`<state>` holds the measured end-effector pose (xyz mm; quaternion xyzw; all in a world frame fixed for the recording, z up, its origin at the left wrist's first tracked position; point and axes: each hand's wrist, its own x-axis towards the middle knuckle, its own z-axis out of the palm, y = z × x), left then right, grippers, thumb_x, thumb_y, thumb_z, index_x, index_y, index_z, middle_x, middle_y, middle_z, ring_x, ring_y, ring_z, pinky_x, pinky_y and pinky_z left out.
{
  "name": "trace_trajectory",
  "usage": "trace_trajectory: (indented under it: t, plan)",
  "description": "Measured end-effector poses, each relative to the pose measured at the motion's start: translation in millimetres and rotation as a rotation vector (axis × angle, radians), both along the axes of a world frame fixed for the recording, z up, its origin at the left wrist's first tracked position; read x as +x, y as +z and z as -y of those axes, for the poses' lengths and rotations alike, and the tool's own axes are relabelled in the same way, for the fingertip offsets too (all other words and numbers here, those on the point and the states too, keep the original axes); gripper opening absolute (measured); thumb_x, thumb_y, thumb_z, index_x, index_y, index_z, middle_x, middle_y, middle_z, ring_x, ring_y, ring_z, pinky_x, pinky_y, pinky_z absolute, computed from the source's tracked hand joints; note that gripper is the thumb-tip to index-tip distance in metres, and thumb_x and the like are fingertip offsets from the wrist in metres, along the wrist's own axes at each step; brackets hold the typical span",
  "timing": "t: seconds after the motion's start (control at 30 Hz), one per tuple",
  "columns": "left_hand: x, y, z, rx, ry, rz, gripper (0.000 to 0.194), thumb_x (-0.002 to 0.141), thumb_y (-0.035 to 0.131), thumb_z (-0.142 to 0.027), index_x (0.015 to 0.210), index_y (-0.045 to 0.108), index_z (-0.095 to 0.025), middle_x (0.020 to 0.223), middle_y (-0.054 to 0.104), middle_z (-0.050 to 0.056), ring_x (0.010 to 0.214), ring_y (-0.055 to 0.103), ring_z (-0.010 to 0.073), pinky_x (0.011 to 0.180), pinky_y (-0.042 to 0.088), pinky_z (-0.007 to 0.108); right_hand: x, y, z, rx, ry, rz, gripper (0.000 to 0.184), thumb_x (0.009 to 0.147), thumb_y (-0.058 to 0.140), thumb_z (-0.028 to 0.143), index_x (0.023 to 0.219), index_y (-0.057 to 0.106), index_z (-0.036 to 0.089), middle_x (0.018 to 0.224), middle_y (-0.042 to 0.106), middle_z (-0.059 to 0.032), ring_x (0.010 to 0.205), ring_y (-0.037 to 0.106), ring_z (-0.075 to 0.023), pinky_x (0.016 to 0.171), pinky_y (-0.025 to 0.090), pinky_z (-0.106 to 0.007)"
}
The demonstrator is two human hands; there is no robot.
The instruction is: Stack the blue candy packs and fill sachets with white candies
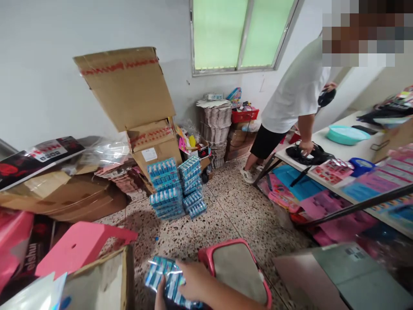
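Observation:
Low in the head view, both my hands are around a clear-wrapped pack of small blue boxes [171,275]. My right hand [195,280] grips its right side from above, the forearm reaching in from the lower right. On the near left side of the pack, my left hand [160,295] presses with its thumb; its other fingers are hidden. Similar blue packs [166,200] stand stacked on the speckled floor ahead, in two columns. Just right of my hands is a pink stool [240,262] with a grey top.
An open cardboard box [155,142] stands behind the stacks. At left are a pink plastic stool [77,249] and a wooden-edged board [125,275]. A person in a white shirt [290,90] leans over a long table [325,172] at right, touching a black bag.

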<state>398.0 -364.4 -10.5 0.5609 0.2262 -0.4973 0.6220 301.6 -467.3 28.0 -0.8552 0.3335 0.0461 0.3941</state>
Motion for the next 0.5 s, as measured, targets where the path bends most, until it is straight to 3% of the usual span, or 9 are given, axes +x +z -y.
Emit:
trace_trajectory:
  t: [0.13, 0.23, 0.3, 0.4, 0.5]
  plan:
    - [65, -10.1, 74, -0.102, 0.070, -0.109, 0.030, 0.080, 0.066, -0.037, 0.106, 0.070, -0.023, 0.084, 0.076, 0.007, 0.088, 0.075, 0.0320, 0.078, 0.060, 0.046, 65, 12.7, 78, -0.171, 0.142, -0.047, 0.039, 0.073, 0.063, 0.031, 0.111, 0.066, 0.025, 0.103, 0.076, -0.0099, 0.091, 0.073, -0.0320, 0.074, 0.054, -0.036]
    - [127, -20.9, 154, -0.173, 0.134, -0.038, 0.027, 0.084, 0.064, -0.039, 0.107, 0.069, -0.026, 0.091, 0.075, 0.003, 0.082, 0.074, 0.0231, 0.078, 0.059, 0.037, 140, 15.7, 163, -0.222, 0.246, -0.075, 0.038, 0.073, 0.064, 0.030, 0.111, 0.066, 0.028, 0.105, 0.076, -0.0064, 0.095, 0.071, -0.0308, 0.074, 0.052, -0.035]
    - [168, -27.4, 212, -0.193, 0.177, 0.008, 0.030, 0.087, 0.060, -0.043, 0.112, 0.067, -0.028, 0.095, 0.075, 0.002, 0.084, 0.073, 0.0204, 0.079, 0.057, 0.034, 197, 15.3, 222, -0.236, 0.276, -0.093, 0.044, 0.072, 0.067, 0.027, 0.117, 0.065, 0.030, 0.112, 0.075, -0.0056, 0.101, 0.069, -0.0314, 0.084, 0.051, -0.040]
    - [222, -37.1, 291, -0.168, 0.205, 0.034, 0.037, 0.093, 0.048, -0.046, 0.121, 0.062, -0.028, 0.096, 0.074, 0.004, 0.089, 0.072, 0.0216, 0.079, 0.057, 0.035, 278, 6.2, 297, -0.234, 0.289, -0.147, 0.054, 0.071, 0.069, 0.022, 0.123, 0.064, 0.035, 0.120, 0.073, -0.0041, 0.110, 0.066, -0.0323, 0.098, 0.044, -0.048]
    - [261, -51.0, 347, -0.139, 0.167, 0.032, 0.039, 0.097, 0.041, -0.043, 0.125, 0.058, -0.023, 0.100, 0.074, 0.007, 0.091, 0.071, 0.0225, 0.079, 0.057, 0.036, 335, -17.5, 348, -0.205, 0.265, -0.231, 0.058, 0.068, 0.073, 0.021, 0.124, 0.065, 0.034, 0.122, 0.071, -0.0050, 0.113, 0.064, -0.0332, 0.103, 0.040, -0.050]
